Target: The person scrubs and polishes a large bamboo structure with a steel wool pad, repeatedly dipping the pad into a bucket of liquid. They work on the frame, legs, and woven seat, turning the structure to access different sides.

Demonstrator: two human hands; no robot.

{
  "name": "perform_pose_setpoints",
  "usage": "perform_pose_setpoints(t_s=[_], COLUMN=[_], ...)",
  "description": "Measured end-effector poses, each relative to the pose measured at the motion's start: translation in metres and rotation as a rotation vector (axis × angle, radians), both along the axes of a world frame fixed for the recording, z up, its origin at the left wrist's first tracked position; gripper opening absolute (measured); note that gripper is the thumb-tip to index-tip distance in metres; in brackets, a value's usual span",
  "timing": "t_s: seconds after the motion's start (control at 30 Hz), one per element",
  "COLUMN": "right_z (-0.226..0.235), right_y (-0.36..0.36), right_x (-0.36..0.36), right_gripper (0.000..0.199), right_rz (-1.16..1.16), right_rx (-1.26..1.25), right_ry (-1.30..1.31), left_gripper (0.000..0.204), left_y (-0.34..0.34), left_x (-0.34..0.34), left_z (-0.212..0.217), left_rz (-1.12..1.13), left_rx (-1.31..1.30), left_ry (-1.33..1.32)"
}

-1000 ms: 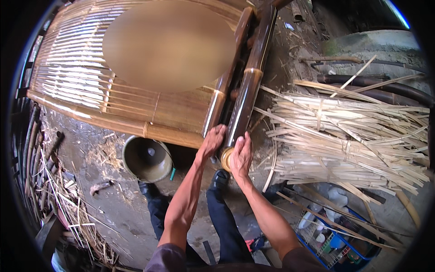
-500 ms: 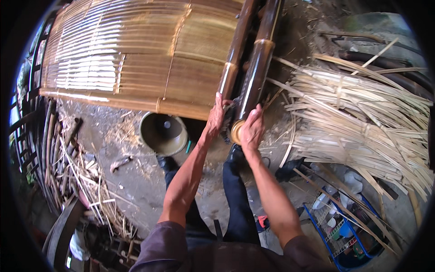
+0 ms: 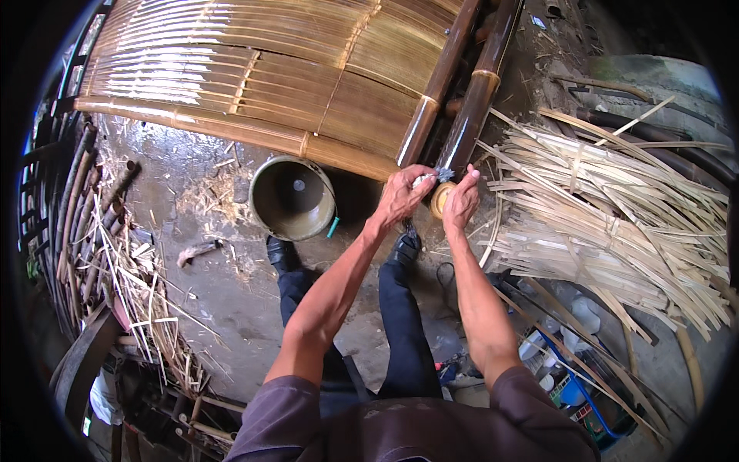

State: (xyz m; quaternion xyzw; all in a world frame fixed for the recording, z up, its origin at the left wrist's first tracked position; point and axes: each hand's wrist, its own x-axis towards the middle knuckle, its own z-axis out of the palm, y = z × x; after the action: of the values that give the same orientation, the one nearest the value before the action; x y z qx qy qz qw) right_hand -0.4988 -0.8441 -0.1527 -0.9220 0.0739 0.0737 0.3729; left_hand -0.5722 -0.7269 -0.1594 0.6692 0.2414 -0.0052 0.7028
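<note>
My left hand (image 3: 406,192) is closed at the near end of a dark, glossy bamboo pole (image 3: 471,115). A frayed grey rag (image 3: 445,175) pokes out past its fingers against the pole; most of it is hidden. On the other side of that end, my right hand (image 3: 460,202) grips the pole, thumb pointing up along it. The pole's pale cut end (image 3: 439,202) shows between my hands. A second dark bamboo pole (image 3: 433,104) runs alongside to the left, joined to a wet-looking bamboo slat panel (image 3: 300,85).
A bucket (image 3: 292,199) with a green handle grip stands on the floor below the panel. Split bamboo strips (image 3: 608,208) lie heaped at the right, above a blue wire rack (image 3: 581,385). Sticks and scraps (image 3: 146,300) cover the left side.
My left hand has moved right, from the inner pole to the end of the outer one, with the grey rag. My right hand stays at the pole's end. The view has shifted.
</note>
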Motion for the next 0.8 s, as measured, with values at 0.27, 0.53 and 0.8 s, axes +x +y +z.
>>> perform_pose_setpoints(t_s=[0.27,0.53,0.8], right_z=[-0.006,0.002,-0.024], right_y=[-0.01,-0.005,0.034], right_x=[-0.009,-0.01,-0.224], right_gripper=[0.066,0.063,0.057], right_rz=[-0.065,-0.225,0.194], right_rx=[0.098,0.379,0.49], right_ry=[-0.206,-0.069,0.316], left_gripper=[0.018,0.024,0.028], left_y=[-0.009,0.044,0.04], left_x=[0.056,-0.164,-0.254], left_z=[-0.057,-0.061,-0.048], left_rz=[-0.294,0.17,0.875], left_rx=[0.369,-0.126,-1.075], left_ry=[-0.679,0.271,0.199])
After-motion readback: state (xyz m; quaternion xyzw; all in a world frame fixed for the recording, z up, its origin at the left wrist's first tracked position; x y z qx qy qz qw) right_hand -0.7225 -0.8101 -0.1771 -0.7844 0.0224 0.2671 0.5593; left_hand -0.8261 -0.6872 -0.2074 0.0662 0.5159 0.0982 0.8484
